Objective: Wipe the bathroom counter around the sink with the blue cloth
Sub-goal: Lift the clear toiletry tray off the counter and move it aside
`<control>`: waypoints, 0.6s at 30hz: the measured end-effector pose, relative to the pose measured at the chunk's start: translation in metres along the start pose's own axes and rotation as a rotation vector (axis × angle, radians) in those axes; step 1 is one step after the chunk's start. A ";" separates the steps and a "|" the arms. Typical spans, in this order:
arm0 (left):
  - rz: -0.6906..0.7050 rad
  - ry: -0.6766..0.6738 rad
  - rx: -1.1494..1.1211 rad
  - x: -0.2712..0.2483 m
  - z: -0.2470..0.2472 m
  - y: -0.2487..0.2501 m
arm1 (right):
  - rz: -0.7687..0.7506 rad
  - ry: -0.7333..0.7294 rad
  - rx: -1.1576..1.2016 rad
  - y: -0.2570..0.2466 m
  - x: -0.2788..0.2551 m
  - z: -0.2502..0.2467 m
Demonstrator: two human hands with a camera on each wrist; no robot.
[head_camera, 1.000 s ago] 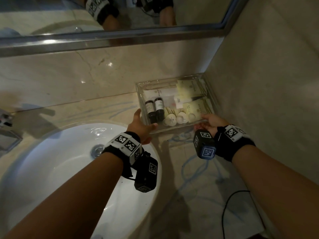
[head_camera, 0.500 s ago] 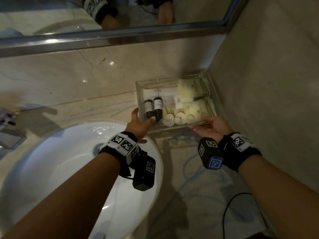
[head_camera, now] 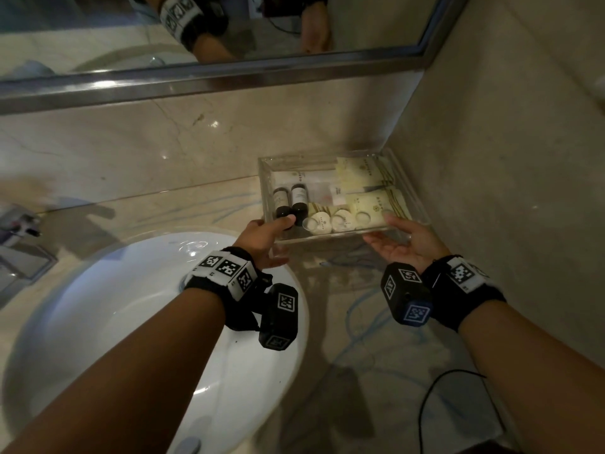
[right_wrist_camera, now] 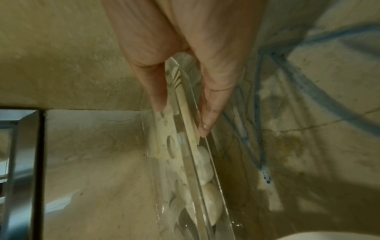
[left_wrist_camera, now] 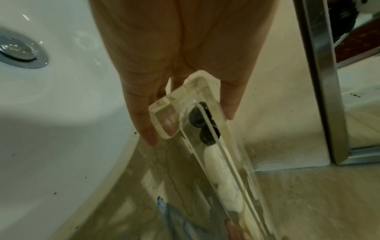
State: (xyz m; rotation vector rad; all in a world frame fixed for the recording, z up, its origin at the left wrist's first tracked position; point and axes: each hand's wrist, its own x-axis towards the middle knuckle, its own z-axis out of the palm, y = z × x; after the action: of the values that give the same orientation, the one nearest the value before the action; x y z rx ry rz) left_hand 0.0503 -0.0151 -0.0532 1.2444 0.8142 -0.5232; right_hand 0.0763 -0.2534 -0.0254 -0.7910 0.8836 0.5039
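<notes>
The blue cloth is in no view. A clear plastic tray (head_camera: 264,191) of small bottles, sachets and round caps sits in the counter's back right corner, with its near edge held off the counter (head_camera: 376,348). My left hand (head_camera: 265,235) pinches the tray's near left corner (left_wrist_camera: 185,104), thumb on top and fingers beneath. My right hand (head_camera: 402,244) pinches the near right corner (right_wrist_camera: 185,146) palm up, thumb inside the rim. Blue smears (head_camera: 355,309) streak the beige marble in front of the tray and behind the white sink (head_camera: 114,322).
The right wall (head_camera: 507,158) and the backsplash under the mirror frame (head_camera: 229,68) close in the tray's corner. A black cable (head_camera: 435,398) loops on the counter at the near right. A chrome fitting (head_camera: 19,224) stands at the far left. The sink drain (left_wrist_camera: 20,52) is shut.
My right hand has turned palm up and slid under the tray's near right corner. The tray's near edge has risen slightly. My left hand keeps its hold on the left corner.
</notes>
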 end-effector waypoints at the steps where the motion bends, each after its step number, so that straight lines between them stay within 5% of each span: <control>1: 0.001 -0.005 -0.013 0.000 0.000 0.000 | 0.009 0.004 0.047 -0.001 0.000 -0.001; 4: -0.004 -0.029 -0.053 -0.003 0.000 0.002 | -0.013 0.039 0.179 -0.004 0.004 -0.005; 18: 0.047 -0.062 -0.051 -0.033 -0.041 -0.004 | 0.001 0.021 0.042 0.011 -0.024 0.002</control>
State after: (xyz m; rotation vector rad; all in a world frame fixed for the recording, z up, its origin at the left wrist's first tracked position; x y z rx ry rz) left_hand 0.0163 0.0211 -0.0340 1.1914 0.7403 -0.4982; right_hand 0.0571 -0.2464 -0.0090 -0.7591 0.9106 0.4771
